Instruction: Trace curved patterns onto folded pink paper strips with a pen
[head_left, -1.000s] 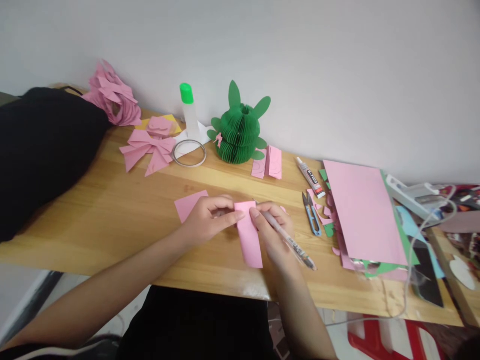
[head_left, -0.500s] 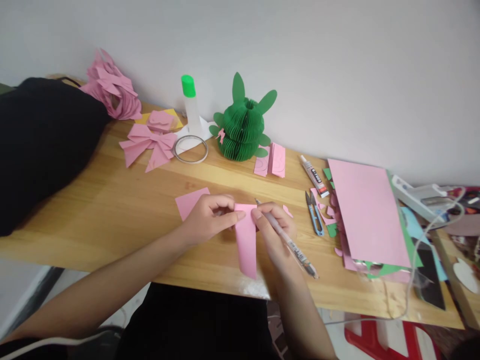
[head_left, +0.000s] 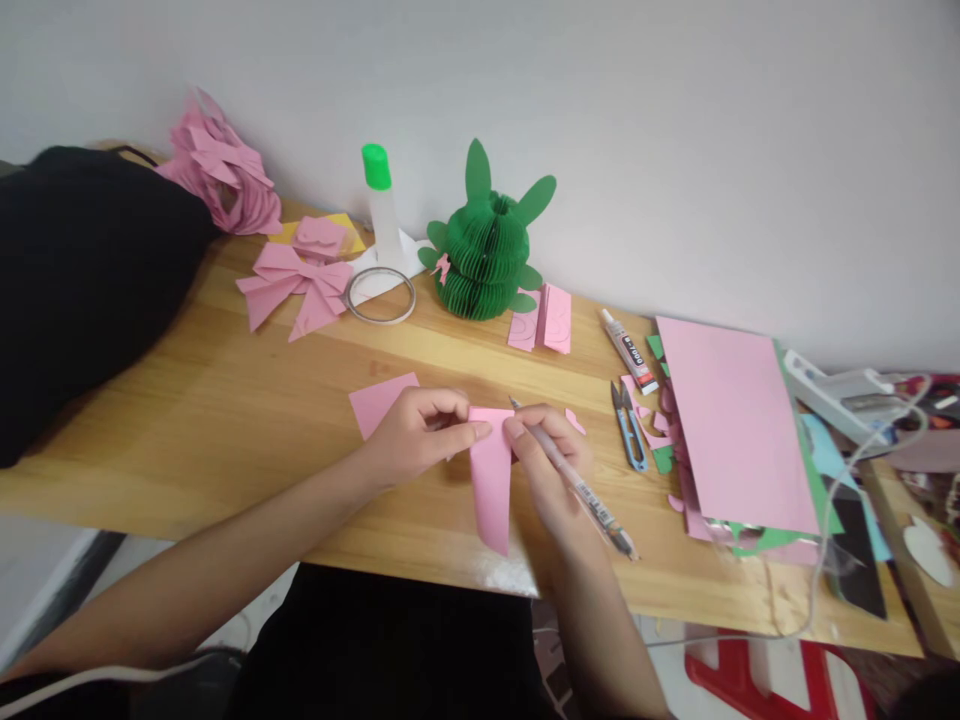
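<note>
A pink paper strip (head_left: 492, 490) hangs down between my hands above the table, its lower end curling slightly. My left hand (head_left: 420, 435) pinches its top left corner between thumb and fingers. At the top right corner, my right hand (head_left: 551, 455) grips the strip with thumb and fingertips. That same hand also carries a pen (head_left: 577, 480), which slants across the palm with its tip pointing up and left. Partly behind my left hand lies a flat pink paper piece (head_left: 382, 400). A small pink scrap (head_left: 574, 421) rests just beyond my right hand.
Along the wall stand a green paper rabbit (head_left: 484, 250), a glue bottle (head_left: 384, 215), a tape roll (head_left: 381, 295) and a pink paper bow (head_left: 300, 285). To the right are thread snips (head_left: 628, 428), a glue tube (head_left: 628, 350) and pink sheets (head_left: 739, 430). A black bag (head_left: 90, 290) sits left.
The lower end of the pink strip has swung very slightly left. Both hands keep the same hold, and the view has shifted a little.
</note>
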